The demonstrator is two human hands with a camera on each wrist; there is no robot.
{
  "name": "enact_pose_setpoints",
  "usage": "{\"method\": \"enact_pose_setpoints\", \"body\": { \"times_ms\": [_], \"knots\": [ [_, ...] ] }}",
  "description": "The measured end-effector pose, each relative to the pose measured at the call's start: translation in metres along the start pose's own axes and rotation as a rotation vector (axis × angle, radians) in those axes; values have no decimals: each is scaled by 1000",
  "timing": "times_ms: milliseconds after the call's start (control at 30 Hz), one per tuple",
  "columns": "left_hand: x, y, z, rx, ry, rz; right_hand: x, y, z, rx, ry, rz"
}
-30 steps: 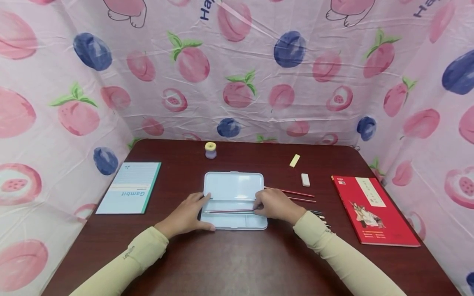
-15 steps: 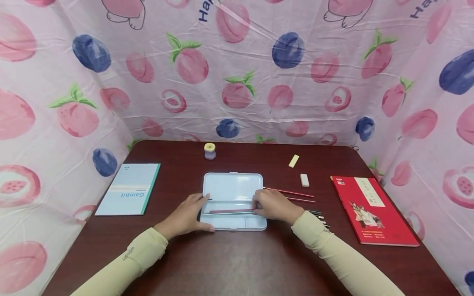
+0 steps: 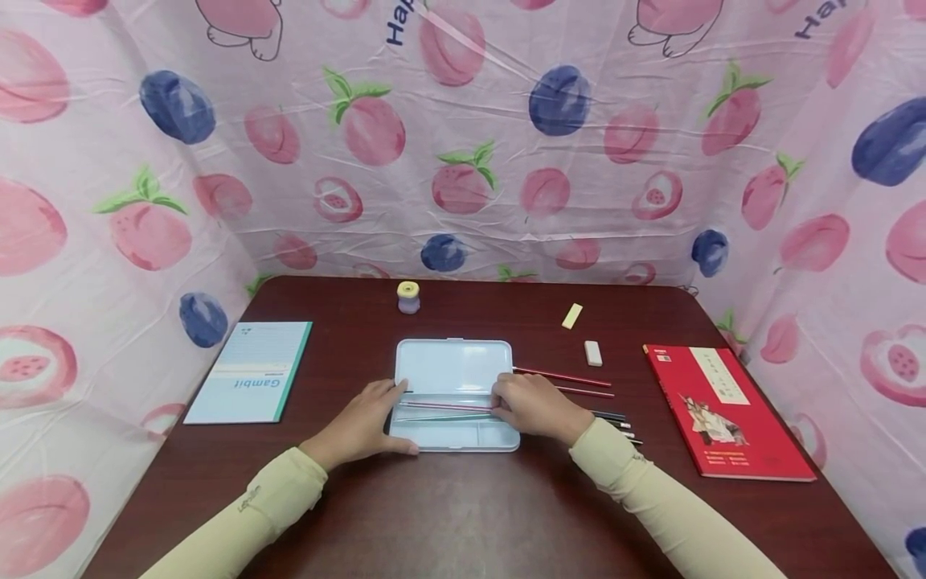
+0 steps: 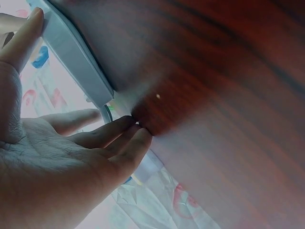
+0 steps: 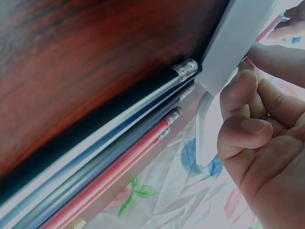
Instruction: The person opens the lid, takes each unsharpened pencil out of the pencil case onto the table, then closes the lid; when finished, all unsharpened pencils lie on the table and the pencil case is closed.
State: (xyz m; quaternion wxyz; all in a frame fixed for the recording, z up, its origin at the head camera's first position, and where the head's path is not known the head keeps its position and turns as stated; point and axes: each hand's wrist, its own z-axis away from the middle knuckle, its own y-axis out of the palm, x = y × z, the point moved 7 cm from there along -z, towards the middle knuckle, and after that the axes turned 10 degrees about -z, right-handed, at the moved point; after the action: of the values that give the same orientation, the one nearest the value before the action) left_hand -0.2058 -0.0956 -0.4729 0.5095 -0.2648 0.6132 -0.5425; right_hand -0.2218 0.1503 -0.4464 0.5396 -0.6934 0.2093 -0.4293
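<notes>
An open pale-blue pencil case lies mid-table, its lid folded back. A red pencil and a green pencil lie over its tray, apart at the left and converging under my right hand. Curled fingers of that hand pinch them at their right ends, beside the case's right edge; the grip is partly hidden. My left hand rests against the case's left edge with fingers extended. In the left wrist view, its thumb touches the case rim.
Right of the case lie red pencils and dark pencils. Behind are a white eraser, a yellow strip and a yellow-and-purple pot. A notebook lies left, a red book right.
The red and green pencils, close together before, now fan apart at their left ends, the red one shifting toward the lid. Both hands stay nearly in place.
</notes>
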Motion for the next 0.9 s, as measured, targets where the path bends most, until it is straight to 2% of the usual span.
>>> {"method": "enact_pose_setpoints", "body": {
  "times_ms": [233,367,700,900],
  "knots": [
    [1,1,0,-3,7,0,9,-13,7,-77,-58,48],
    [2,1,-1,-5,4,-1,6,-20,17,-109,-55,74],
    [2,1,-1,-9,12,-3,-20,-39,58,-185,-33,110],
    [2,0,-2,-13,18,-3,-36,-49,84,-196,20,107]
  ]
}}
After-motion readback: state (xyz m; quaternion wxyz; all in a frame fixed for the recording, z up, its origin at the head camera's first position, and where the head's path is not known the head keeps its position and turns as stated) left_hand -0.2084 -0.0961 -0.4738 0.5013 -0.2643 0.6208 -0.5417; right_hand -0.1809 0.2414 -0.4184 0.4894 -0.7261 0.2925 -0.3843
